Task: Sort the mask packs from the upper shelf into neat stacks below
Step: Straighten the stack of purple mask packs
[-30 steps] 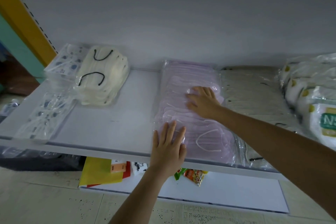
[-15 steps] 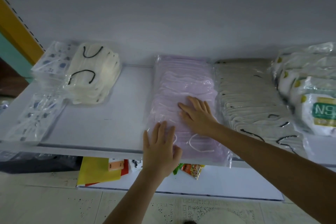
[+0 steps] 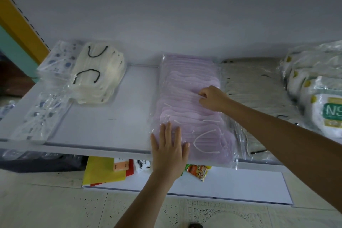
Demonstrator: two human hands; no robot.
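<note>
Our right hand (image 3: 211, 98) curls its fingers into the pink packs (image 3: 185, 83), seemingly pinching one midway along the row. Our left hand (image 3: 169, 150) lies flat, fingers straight, on the row's near end at the shelf (image 3: 103, 116) edge. The row runs lengthwise away from us, under both hands; the left is nearer its front.

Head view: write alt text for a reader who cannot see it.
Two bare hands work on a row of pink mask packs on a white shelf: the left hand lies flat on its near end, the right hand pinches at its middle. Cream masks lie to the left, grey masks to the right.
</note>
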